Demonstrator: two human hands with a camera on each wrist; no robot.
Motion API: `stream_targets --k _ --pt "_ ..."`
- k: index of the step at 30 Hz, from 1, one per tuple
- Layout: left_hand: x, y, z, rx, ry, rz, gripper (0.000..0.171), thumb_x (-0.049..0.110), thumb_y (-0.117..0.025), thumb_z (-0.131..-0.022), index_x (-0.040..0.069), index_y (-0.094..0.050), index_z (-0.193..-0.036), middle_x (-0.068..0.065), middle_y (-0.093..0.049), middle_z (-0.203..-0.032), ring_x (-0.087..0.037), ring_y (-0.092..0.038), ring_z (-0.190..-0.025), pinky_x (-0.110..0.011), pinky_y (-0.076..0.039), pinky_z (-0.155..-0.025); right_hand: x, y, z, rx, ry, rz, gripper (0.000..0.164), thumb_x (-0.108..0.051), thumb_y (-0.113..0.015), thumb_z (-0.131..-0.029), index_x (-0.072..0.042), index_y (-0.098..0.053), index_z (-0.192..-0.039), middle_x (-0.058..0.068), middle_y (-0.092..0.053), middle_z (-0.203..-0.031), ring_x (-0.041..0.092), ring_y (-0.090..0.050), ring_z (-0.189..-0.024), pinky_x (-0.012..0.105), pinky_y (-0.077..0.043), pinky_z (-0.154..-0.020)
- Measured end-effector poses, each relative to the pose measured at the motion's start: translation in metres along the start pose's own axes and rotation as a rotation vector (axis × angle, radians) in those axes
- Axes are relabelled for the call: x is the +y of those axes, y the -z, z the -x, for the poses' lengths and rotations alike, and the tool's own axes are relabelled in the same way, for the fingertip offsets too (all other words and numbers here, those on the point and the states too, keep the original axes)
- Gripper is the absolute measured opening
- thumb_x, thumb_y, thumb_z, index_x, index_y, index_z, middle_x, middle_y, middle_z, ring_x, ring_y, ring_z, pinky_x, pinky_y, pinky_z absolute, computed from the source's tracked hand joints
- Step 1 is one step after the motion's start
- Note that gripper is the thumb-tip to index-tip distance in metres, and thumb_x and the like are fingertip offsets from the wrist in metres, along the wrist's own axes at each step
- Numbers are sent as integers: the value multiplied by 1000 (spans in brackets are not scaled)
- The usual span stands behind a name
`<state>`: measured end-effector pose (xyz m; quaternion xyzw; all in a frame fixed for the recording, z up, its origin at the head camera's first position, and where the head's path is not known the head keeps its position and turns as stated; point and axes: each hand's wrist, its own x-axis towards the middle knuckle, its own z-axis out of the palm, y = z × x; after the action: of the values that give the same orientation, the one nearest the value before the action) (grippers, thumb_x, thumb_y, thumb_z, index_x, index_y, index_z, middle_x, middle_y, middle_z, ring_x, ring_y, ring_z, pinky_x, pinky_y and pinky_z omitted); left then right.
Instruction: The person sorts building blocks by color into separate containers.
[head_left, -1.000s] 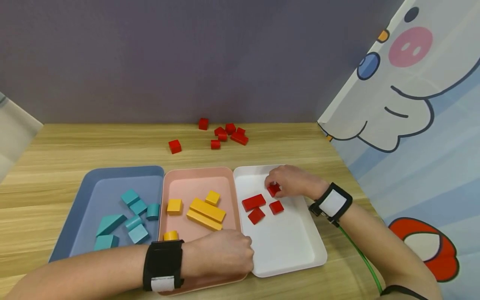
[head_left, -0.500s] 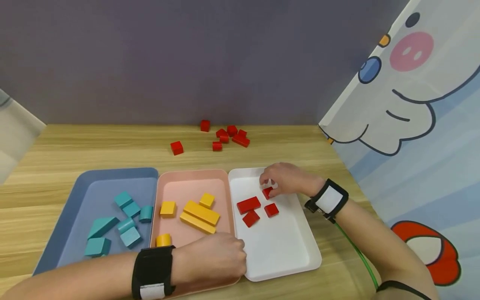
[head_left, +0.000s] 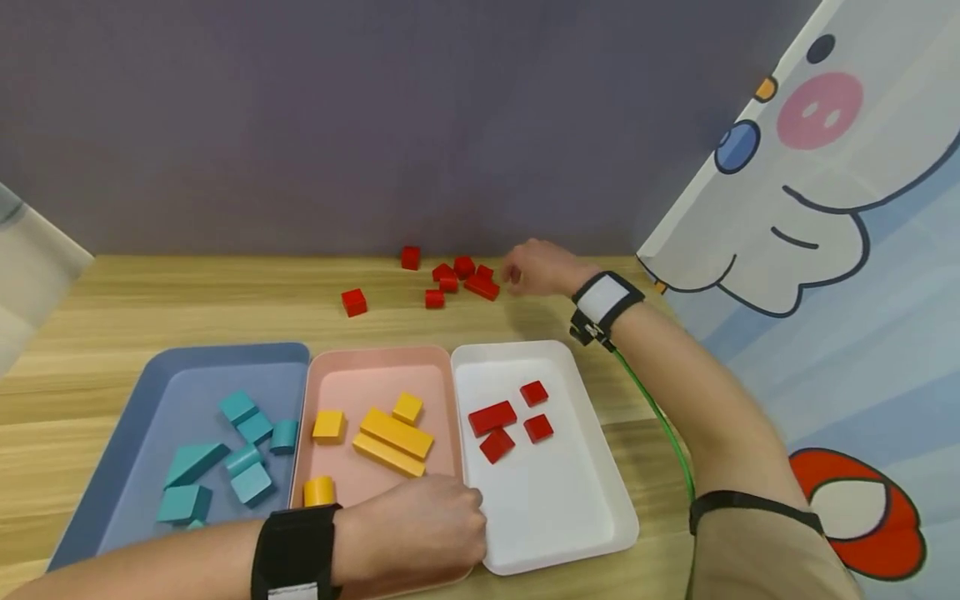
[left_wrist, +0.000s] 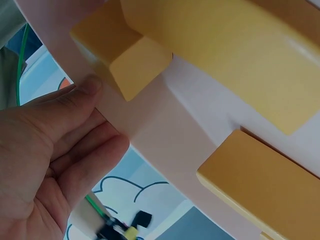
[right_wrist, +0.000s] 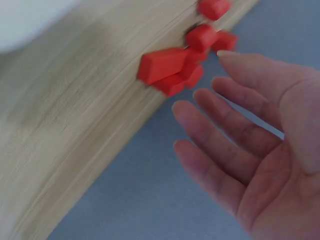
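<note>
My left hand (head_left: 420, 527) pinches the near rim of the pink tray (head_left: 378, 367), thumb over the inside of its wall and fingers outside, as the left wrist view shows. Yellow blocks (head_left: 397, 432) lie in that tray, one close to the thumb. At the back of the table my right hand (head_left: 543, 268) is just right of a cluster of red blocks (head_left: 482, 287). The right wrist view has its fingers (right_wrist: 215, 135) spread and relaxed with nothing in them, close to the red blocks (right_wrist: 162, 65). Several red blocks (head_left: 492, 418) lie in the white tray (head_left: 562, 500).
A blue tray (head_left: 180, 375) with several teal blocks (head_left: 251, 483) stands at the left, beside the pink one. One red block (head_left: 354, 302) lies apart on the wooden table (head_left: 225, 292). A dark wall (head_left: 360, 125) closes off the back, and a printed curtain (head_left: 825, 250) hangs at the right.
My right hand has let go of a red block in the white tray and moved back to beside the red cluster. My left hand stays at the pink tray's rim.
</note>
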<state>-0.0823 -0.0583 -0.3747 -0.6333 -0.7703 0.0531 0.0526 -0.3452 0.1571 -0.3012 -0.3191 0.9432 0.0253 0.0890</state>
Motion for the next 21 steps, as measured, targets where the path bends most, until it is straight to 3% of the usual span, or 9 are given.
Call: stream_targets --k 6,12,17,21 --pt "1 -2 0 0 2 26 16 46 -66 -92 32 -74 -98 18 -71 -81 0 -48 -62 -7 -35 -59 6 -8 -37 -45 -102 28 36 -19 -65 -89 -8 -68 -122 12 -70 -115 29 -65 -107 44 -51 -95" --pt "0 -3 0 -3 11 88 21 49 -63 -93 31 -74 -99 18 -70 -81 2 -47 -60 -5 -37 -60 10 -19 -62 -48 -200 -32 43 -24 -67 -93 -8 -60 -132 12 -68 -115 27 -63 -106 43 -50 -96" --pt "-1 -4 -1 -17 8 170 28 54 -61 -92 32 -74 -101 19 -69 -81 5 -49 -62 -3 -38 -63 12 -34 -76 -65 -225 -58 41 -22 -65 -95 -9 -58 -133 13 -66 -119 27 -62 -107 41 -50 -95" --pt "1 -4 -2 -17 22 195 31 56 -61 -91 31 -75 -103 19 -70 -81 6 -50 -62 -2 -39 -63 10 -43 -80 -11 -212 -48 32 -17 -64 -95 -7 -63 -125 14 -66 -120 30 -62 -108 41 -50 -96"
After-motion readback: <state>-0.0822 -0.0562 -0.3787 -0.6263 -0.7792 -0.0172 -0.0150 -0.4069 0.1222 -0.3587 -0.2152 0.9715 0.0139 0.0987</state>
